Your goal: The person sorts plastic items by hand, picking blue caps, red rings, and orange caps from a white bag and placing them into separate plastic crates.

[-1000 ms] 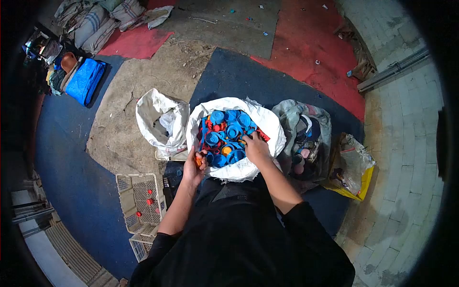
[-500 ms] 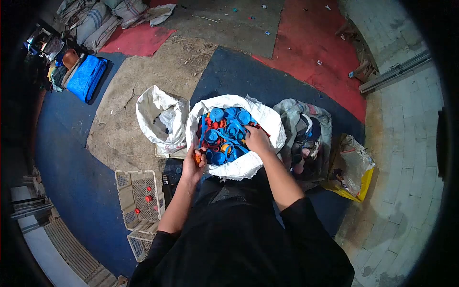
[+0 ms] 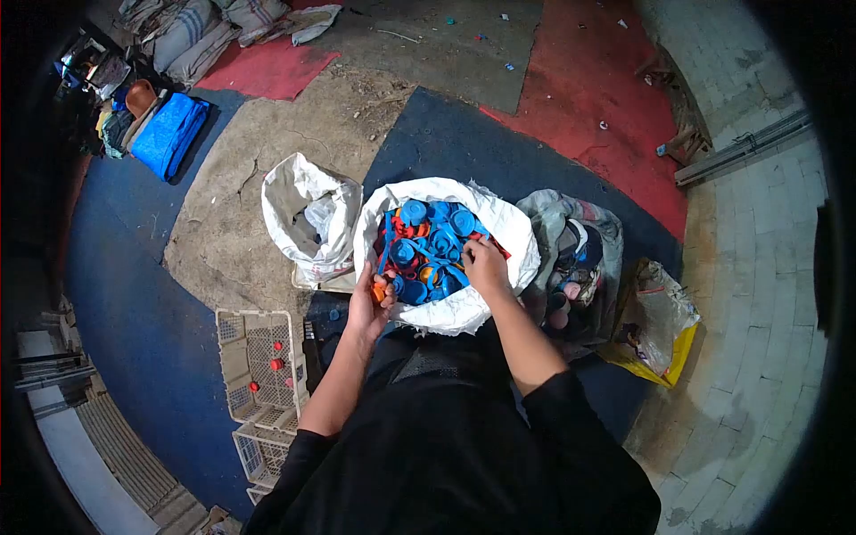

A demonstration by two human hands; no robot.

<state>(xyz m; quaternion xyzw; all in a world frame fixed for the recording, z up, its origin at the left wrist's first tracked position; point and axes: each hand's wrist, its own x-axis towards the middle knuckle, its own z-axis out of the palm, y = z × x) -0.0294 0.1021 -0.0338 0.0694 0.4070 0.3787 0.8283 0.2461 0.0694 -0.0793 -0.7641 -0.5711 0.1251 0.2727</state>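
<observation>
Head view: orange pieces (image 3: 379, 292) are gripped in the curled left hand (image 3: 363, 308) at eight o'clock on the white sack (image 3: 517, 239), seemingly against being dropped, while at four o'clock, over blue caps (image 3: 462, 221) inside, whether anything is pinched by the right hand (image 3: 487, 270) cannot be told.

Both forearms are bare below black sleeves (image 3: 575, 423) and reach forward from the black-clad torso (image 3: 446, 455). The left forearm (image 3: 333, 392) leans inward, the left hand (image 3: 364, 310) with its palm turned inward, thumb forward and fingers curled in a loose hold. The right forearm (image 3: 528, 346) slants toward the middle; the right hand (image 3: 487, 270), farther forward, shows its back, fingers bent (their tips are too small to read clearly). The hands stand apart.
</observation>
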